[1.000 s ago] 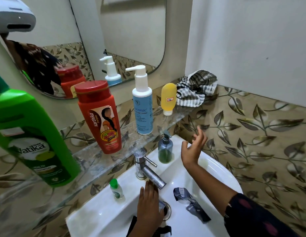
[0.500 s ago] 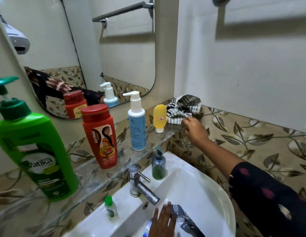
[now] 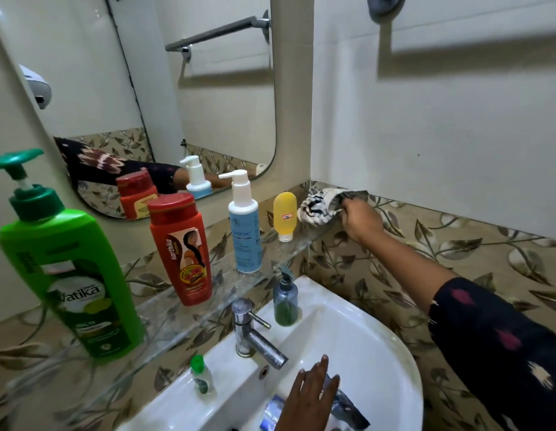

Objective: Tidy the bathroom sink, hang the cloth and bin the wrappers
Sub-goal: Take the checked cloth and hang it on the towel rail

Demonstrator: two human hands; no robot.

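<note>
So the right hand (image 3: 360, 220) is reached out to the far end of the glass shelf (image 3: 289, 248), fingers closed around the bunched-up checked cloth (image 3: 320, 205), which sits just beside the little yellow bottle (image 3: 285, 214). The left hand (image 3: 310, 396) is down in the white sink (image 3: 379, 346) with fingers spread flat over the wrappers (image 3: 348, 412), a dark one and a blue-ish one, near the tap (image 3: 254, 334). Towel bar (image 3: 217, 34) shows in the mirror, nothing hanging on it.

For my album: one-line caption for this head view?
Right hand grabs checked cloth; left hand covers sink wrappers.
</note>
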